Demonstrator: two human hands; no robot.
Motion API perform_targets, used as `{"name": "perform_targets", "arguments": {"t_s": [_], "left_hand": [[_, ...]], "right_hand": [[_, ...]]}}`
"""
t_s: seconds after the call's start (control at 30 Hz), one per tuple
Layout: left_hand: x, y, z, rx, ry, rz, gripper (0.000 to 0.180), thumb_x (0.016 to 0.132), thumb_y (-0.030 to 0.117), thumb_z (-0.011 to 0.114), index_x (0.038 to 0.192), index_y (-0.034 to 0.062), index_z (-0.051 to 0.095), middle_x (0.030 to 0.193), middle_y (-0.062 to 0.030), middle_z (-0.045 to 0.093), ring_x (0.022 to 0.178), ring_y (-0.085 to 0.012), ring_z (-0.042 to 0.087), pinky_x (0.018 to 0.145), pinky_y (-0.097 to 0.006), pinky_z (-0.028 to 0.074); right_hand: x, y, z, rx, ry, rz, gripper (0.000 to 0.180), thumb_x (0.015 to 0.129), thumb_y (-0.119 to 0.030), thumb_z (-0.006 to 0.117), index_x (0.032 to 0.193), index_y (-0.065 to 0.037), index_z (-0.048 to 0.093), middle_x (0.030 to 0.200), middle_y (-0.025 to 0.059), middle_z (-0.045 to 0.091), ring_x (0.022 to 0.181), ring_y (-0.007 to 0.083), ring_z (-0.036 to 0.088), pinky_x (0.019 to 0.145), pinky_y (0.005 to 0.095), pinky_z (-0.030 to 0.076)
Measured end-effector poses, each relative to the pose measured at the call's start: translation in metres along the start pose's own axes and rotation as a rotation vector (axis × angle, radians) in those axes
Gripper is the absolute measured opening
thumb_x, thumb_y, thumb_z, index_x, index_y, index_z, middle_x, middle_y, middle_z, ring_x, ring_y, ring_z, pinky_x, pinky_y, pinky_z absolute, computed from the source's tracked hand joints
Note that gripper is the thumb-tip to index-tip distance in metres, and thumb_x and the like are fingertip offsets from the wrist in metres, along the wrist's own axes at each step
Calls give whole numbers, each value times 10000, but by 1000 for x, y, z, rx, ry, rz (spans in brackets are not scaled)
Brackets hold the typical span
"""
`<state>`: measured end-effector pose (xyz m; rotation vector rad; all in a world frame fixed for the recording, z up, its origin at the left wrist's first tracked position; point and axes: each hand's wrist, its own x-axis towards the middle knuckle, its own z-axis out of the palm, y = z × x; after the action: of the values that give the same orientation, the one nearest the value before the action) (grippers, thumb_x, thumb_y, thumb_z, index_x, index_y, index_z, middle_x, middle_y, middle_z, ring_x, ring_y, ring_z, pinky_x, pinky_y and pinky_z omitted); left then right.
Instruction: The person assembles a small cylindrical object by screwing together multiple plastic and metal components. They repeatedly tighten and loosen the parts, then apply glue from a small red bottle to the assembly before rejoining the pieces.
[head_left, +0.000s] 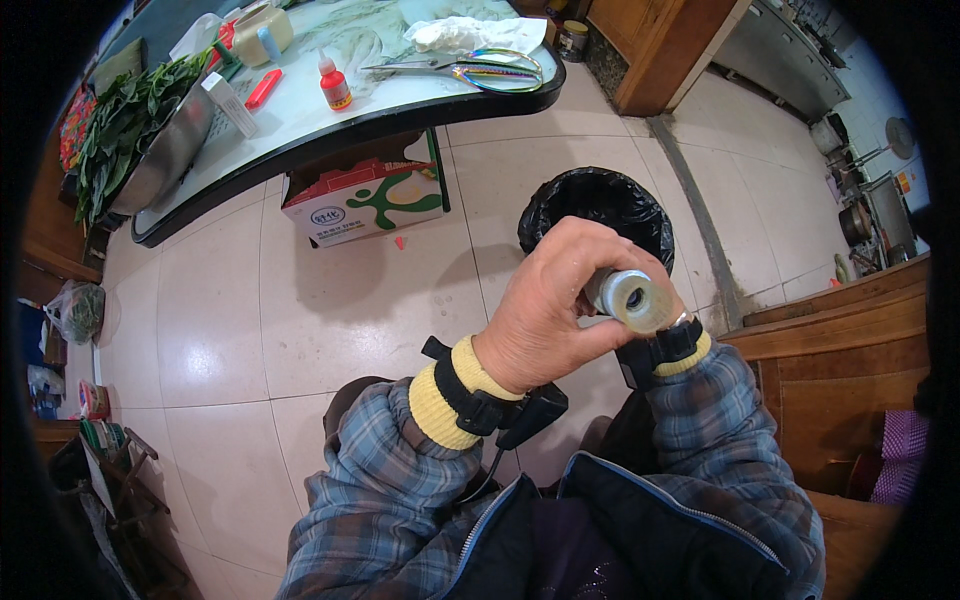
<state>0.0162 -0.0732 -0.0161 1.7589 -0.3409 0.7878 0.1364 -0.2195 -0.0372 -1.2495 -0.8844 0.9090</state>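
My left hand [555, 300] is closed round a short, pale cylinder [632, 298] with a translucent, yellowish round end and a dark hole in its middle. That end faces up toward me; its exact kind is unclear. Just behind it, my right hand [681, 308] shows only as a sliver beside the cylinder, its fingers hidden. Both hands are raised over the near side of a bin [590, 185] lined with a black bag.
On the marble-patterned table [330, 45] are scissors [470, 70], a red dropper bottle [334, 85], crumpled white tissue [470, 35], and a metal bowl [175, 150] of leafy greens. Beneath it stands a cardboard box [370, 205]. A wooden cabinet [830, 360] is at right.
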Motion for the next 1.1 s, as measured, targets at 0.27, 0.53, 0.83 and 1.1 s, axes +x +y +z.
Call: {"name": "perform_targets", "arguments": {"t_s": [0.27, 0.53, 0.83, 1.1], "left_hand": [[-1, 1, 0, 0, 44, -22, 547, 645, 130, 898, 1103, 119, 601, 1126, -65, 617, 1027, -220, 586, 850, -337, 486], [-1, 0, -3, 11, 59, -15, 542, 662, 127, 885, 1119, 100, 594, 1136, -82, 613, 1059, -233, 591, 893, -356, 482], [-1, 1, -4, 7, 78, -25, 535, 683, 144, 875, 1133, 88, 592, 1138, -100, 614, 1076, -250, 597, 926, -376, 476], [0, 0, -5, 6, 71, 28, 536, 687, 129, 866, 1149, 92, 595, 1151, -98, 616, 1077, -250, 597, 926, -375, 475]], "right_hand": [[3, 9, -4, 132, -93, -122, 561, 981, -441, 546, 1349, -19, 521, 1139, 92, 646, 1021, 174, 638, 896, 312, 530], [3, 24, -15, 278, -6, 38, 536, 967, -400, 589, 1349, -30, 522, 1179, 58, 627, 1065, 152, 616, 926, 297, 516], [3, 27, -15, 321, -13, 23, 508, 953, -404, 609, 1294, -31, 556, 1161, 41, 623, 1072, 142, 603, 925, 302, 515], [3, 18, -13, 290, 46, -43, 484, 944, -434, 619, 1251, -61, 587, 1127, 46, 631, 1041, 148, 621, 910, 312, 521]]}}
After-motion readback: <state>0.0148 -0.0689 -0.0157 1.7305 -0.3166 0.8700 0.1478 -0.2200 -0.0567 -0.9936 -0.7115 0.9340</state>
